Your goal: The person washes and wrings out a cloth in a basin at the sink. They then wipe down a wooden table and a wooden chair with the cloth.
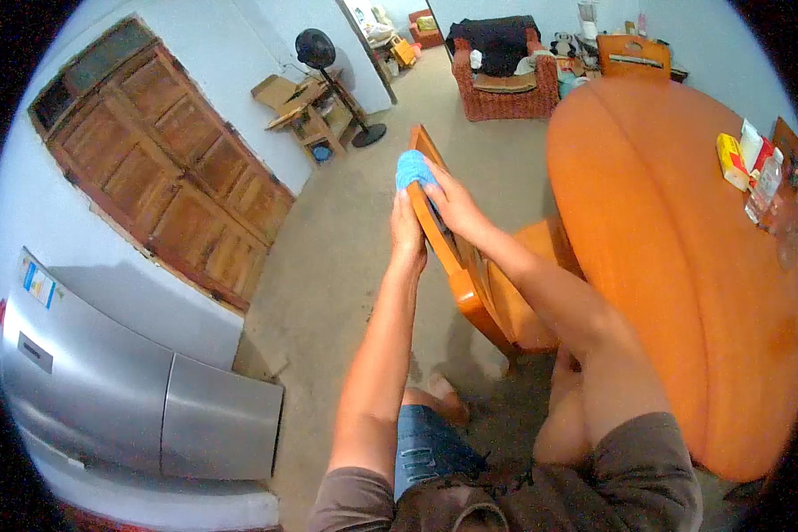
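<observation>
A blue cloth (411,168) is folded over the top rail of a wooden chair (442,239), around the middle of its backrest. My left hand (405,232) presses the cloth from the left side of the rail, its palm along the wood. On the other side, my right hand (452,202) has its fingers closed on the same cloth, partly hiding the backrest slats. The chair stands upright, its seat (514,297) partly behind my right forearm.
Right of the chair is an oval wooden table (647,266) bearing a yellow box (731,161) and a clear plastic bottle (762,191). A silver refrigerator (106,381) stands left. Farther off are a wicker armchair (510,105), a black fan (315,49) and a wooden door (164,168).
</observation>
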A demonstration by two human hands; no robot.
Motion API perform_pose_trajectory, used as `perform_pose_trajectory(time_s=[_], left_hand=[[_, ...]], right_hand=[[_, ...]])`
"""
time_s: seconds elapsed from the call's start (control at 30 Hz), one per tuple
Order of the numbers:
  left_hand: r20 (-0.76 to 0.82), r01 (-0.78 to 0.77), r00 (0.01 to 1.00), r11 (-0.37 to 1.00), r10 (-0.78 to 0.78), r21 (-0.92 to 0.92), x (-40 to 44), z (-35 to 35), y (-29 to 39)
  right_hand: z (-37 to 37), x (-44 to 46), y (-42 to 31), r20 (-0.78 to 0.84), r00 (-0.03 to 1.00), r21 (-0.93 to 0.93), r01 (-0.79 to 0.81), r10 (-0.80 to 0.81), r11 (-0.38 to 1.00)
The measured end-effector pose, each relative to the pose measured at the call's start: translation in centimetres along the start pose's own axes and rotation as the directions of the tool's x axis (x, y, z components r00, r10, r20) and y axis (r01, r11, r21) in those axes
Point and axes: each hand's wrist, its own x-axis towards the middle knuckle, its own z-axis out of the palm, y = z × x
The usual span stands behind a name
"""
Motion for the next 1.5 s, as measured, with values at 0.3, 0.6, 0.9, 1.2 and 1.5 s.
perform_pose_trajectory(time_s=[0.3, 0.6, 0.9, 1.2, 1.5], left_hand=[[-0.064, -0.223, 0.964, 0.914, 0.259, 0.34, -6.1, 1.1, -0.1], [-0.025, -0.252, 0.94, 0.743, 0.34, 0.619, -14.2, 1.1, -0.5], [0.336, -0.562, 0.772, 0.332, 0.539, 0.758, -14.1, -1.1, 6.6], [0.298, -0.478, 0.846, 0.383, 0.441, 0.79, -13.3, 2.3, 15.9], [0.579, -0.593, 0.79, 0.491, 0.202, 0.638, -12.1, 1.3, 19.8]], right_hand=[[-2.0, -3.9, -4.7, 0.002, 0.992, -0.233, -0.124, 0.128, 0.964], [-5.7, -8.7, -9.3, 0.138, 0.987, -0.122, -0.063, 0.08, 0.99], [-9.4, -6.5, -15.4, 0.282, 0.953, -0.412, 0.223, -0.108, 0.884], [-10.3, -3.1, -18.7, 0.319, 0.944, 0.017, -0.091, 0.081, 0.996], [-12.5, -1.6, -21.8, 0.505, 0.842, 0.125, -0.29, 0.191, 0.949]])
